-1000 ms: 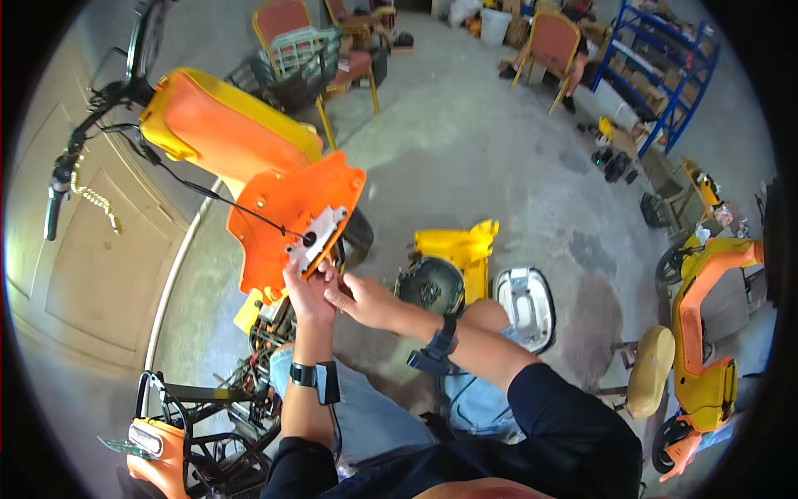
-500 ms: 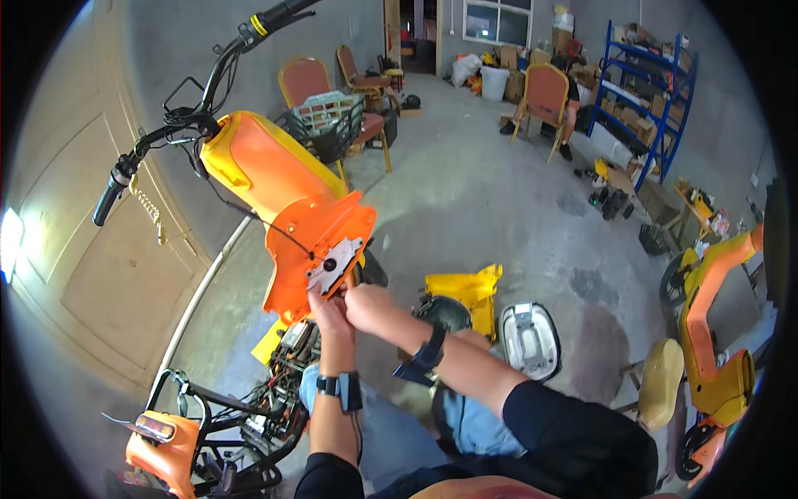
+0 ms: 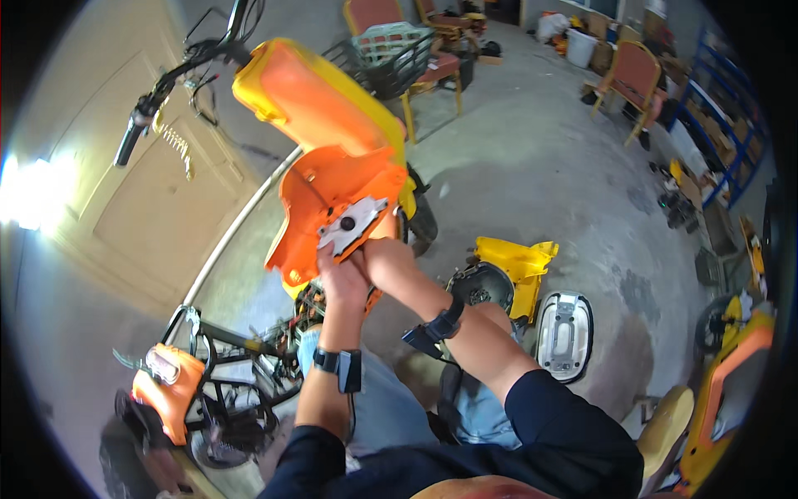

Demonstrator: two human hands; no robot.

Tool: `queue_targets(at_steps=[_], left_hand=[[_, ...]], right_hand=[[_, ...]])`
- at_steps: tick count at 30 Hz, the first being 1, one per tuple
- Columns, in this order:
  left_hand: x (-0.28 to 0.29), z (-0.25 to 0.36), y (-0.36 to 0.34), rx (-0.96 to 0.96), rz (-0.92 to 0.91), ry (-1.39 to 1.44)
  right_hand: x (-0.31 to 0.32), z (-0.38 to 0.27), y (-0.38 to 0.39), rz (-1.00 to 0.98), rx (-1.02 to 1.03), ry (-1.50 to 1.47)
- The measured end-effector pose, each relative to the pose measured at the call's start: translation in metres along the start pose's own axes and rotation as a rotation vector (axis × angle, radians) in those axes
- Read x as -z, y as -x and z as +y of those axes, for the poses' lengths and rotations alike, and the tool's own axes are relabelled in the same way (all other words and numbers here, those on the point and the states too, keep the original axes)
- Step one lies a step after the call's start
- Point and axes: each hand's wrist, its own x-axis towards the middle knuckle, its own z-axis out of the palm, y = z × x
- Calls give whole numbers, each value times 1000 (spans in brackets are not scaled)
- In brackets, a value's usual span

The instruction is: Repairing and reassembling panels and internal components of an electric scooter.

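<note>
An orange plastic scooter panel (image 3: 309,218) is tilted in front of me, with a light grey plate (image 3: 359,218) bearing a black round knob on it. My left hand (image 3: 344,279) grips the panel's near edge, its thumb against the plate's lower corner. Close beside it, my right hand (image 3: 391,264) is closed at the near right edge of the panel. The right fingertips are hidden, so I cannot make out what they hold. Just beyond the panel is the yellow and orange front body (image 3: 320,96) of the scooter, below its black handlebar (image 3: 158,96).
The bare black scooter frame (image 3: 237,399) with wiring and an orange tail piece (image 3: 170,391) stands at lower left. On the floor to my right lie a yellow cover (image 3: 519,262), a black bowl-shaped part (image 3: 482,287) and a seat base (image 3: 565,337). A second scooter (image 3: 723,391) stands at far right.
My view has turned, so the chairs, shelf and floor parts appear farther right. The panel and both hands sit a little right and higher in the picture. Both hands stay at the panel's near edge.
</note>
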Motion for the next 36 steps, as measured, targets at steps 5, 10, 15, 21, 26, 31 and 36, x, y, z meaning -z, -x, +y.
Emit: queue_targets(at_steps=[5, 10, 15, 21, 26, 31, 36], left_hand=[[0, -14, -11, 132, -28, 122], [-30, -17, -9, 193, -77, 12], [-9, -1, -26, 180, -177, 90], [-23, 15, -38, 51, -209, 33], [-15, 20, -50, 80, -222, 64], [-10, 13, -53, 221, -234, 164], [-3, 8, -56, 273, -79, 136]], right_hand=[[11, 25, -7, 48, 22, -21], [36, 42, -4, 93, 124, -136], [34, 41, -4, 196, 225, -334], [56, 38, -6, 201, 71, -601], [50, 37, -13, 147, 25, -752], [43, 28, -6, 197, 61, -694], [20, 23, -11, 311, 143, -629]])
